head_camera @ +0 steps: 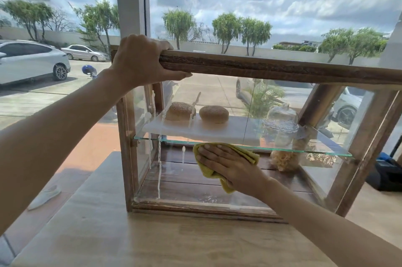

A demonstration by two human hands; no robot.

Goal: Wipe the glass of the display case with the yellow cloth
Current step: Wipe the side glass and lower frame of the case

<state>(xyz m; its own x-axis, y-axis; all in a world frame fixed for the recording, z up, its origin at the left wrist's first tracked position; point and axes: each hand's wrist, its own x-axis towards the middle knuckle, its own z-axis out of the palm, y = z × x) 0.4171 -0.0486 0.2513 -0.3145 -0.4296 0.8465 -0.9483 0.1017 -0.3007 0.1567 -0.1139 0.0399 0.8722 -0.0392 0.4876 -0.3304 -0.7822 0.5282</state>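
Observation:
A wooden-framed display case [261,68] with glass panes stands on a light wooden table. My left hand [139,59] grips the top left corner of its frame. My right hand [226,164] lies flat, fingers spread, and presses the yellow cloth [245,152] against the front glass [185,181], just below the glass shelf. White streaks of liquid run down the left part of the front glass. Inside, two sesame buns [214,114] rest on a white board on the shelf.
A glass dome jar [282,127] stands inside at the right. The table [152,240] runs toward me in front of the case. A large window behind shows parked cars and trees. A white object [44,197] lies on the floor at left, dark bags [387,175] at right.

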